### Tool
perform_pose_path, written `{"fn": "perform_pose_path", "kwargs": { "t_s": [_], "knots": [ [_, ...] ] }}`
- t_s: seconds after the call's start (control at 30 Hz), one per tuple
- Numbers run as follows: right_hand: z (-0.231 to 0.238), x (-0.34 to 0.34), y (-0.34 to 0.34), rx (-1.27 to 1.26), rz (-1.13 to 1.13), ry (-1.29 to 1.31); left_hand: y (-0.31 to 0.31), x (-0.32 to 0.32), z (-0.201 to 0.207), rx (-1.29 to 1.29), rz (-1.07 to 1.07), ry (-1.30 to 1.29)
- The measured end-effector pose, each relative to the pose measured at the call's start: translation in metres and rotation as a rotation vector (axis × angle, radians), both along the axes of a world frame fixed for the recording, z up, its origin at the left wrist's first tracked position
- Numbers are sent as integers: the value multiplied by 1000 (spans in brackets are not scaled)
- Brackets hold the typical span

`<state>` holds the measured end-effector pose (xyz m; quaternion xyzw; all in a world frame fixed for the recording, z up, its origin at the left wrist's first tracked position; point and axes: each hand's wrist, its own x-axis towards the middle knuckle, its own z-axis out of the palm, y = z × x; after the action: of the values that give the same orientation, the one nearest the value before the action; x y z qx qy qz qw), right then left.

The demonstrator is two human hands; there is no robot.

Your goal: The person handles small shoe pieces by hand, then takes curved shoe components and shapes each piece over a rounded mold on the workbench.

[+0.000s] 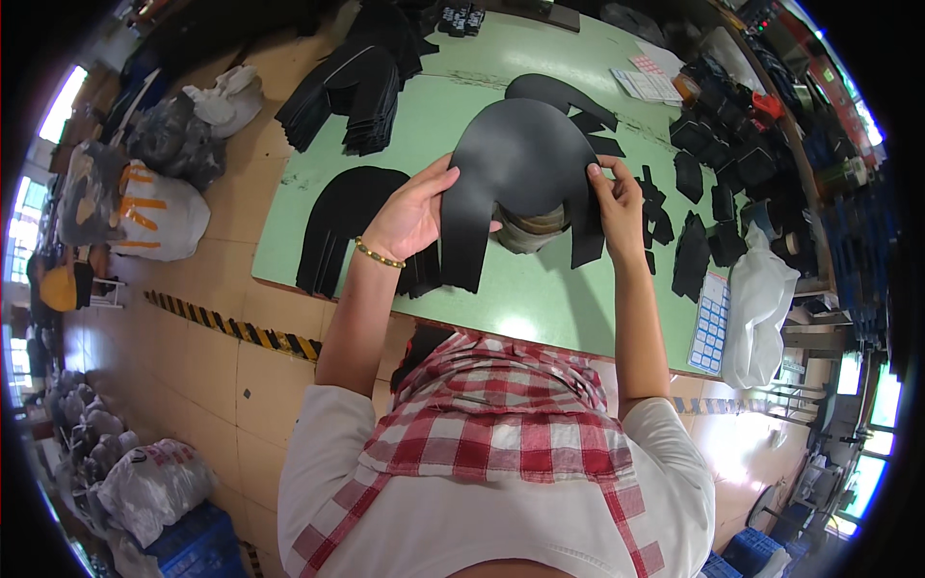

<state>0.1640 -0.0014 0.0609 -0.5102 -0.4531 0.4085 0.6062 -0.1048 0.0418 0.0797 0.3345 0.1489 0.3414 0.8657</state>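
Raised over the green table (453, 308), a black horseshoe-shaped leather-like piece (525, 154) hangs between both hands, its two legs toward me. My left hand (414, 212) pinches its left edge, thumb on top. On the opposite edge, my right hand (619, 202) grips with thumb and fingers. Partly hidden behind the piece is a round roll of tape or similar (530, 231) on the table. Left of my left hand lies a stack of similar black pieces (347, 212). Beyond the held piece, another curved black piece (549, 91) rests on the table.
More stacked black pieces (361, 96) stand at the far left. Small black cut parts (689, 178) crowd the right side. A white plastic bag (756, 318) and a blue-and-white chart (711, 323) sit at the right edge. Striped floor tape (231, 326) runs left of the table.
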Motion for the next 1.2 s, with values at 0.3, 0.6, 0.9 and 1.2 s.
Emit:
{"fn": "perform_pose_path", "kwargs": {
  "t_s": [0.3,0.6,0.9,1.2],
  "knots": [
    [0,0,1,-16,-11,12,2,1,-7,-50,10,-11],
    [1,-6,11,-21,-55,-112,-12,27,-5,115,122,267],
    [-5,-6,12,207,-430,-367,-26,45,-26,24,210,148],
    [-9,-5,9,202,-474,-516,-36,50,-28,55,301,69]
  ]
}}
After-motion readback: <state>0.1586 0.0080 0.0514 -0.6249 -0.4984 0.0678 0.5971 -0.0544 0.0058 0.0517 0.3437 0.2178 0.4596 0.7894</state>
